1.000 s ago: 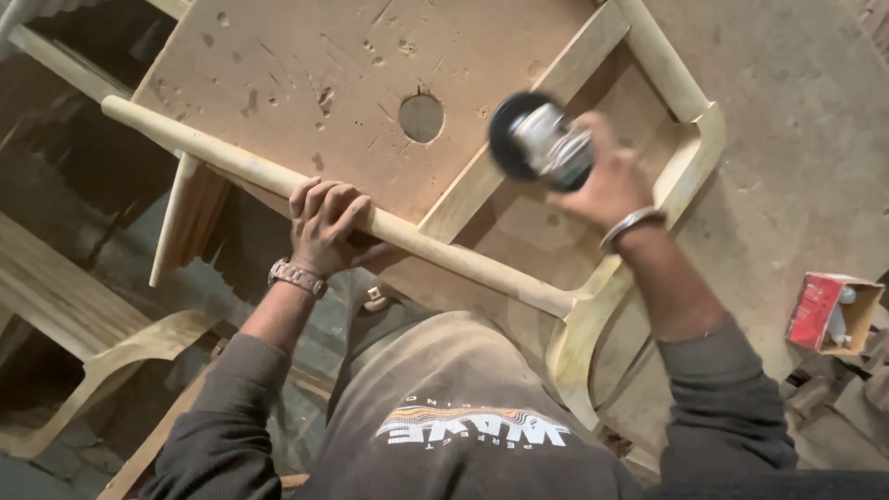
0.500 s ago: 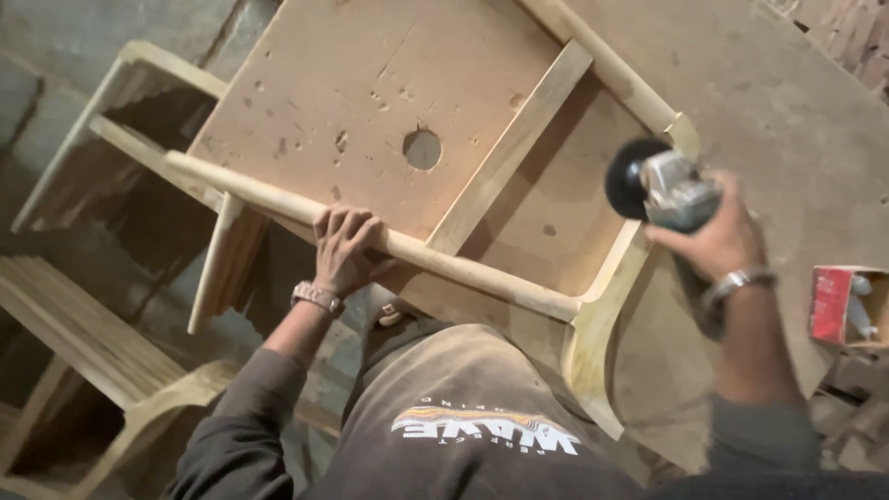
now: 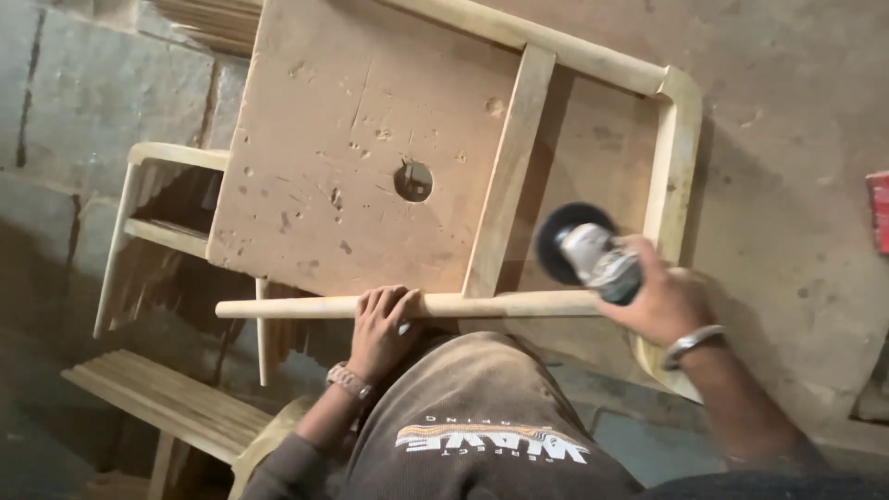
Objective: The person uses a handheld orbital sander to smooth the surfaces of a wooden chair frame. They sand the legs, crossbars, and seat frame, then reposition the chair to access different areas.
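with the left hand (image 3: 381, 324) wrapped round the wooden chair frame (image 3: 519, 304) rail, the angle grinder (image 3: 593, 257) clenched in the right hand (image 3: 669, 301) could skid toward those fingers.

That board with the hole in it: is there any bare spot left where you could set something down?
Yes. The board is bare left of the round hole, out to its left edge. A smaller bare panel lies between the cross slat and the frame's right rail. It is crowded along the near rail, gripped by the left hand, with the right hand holding the sander.
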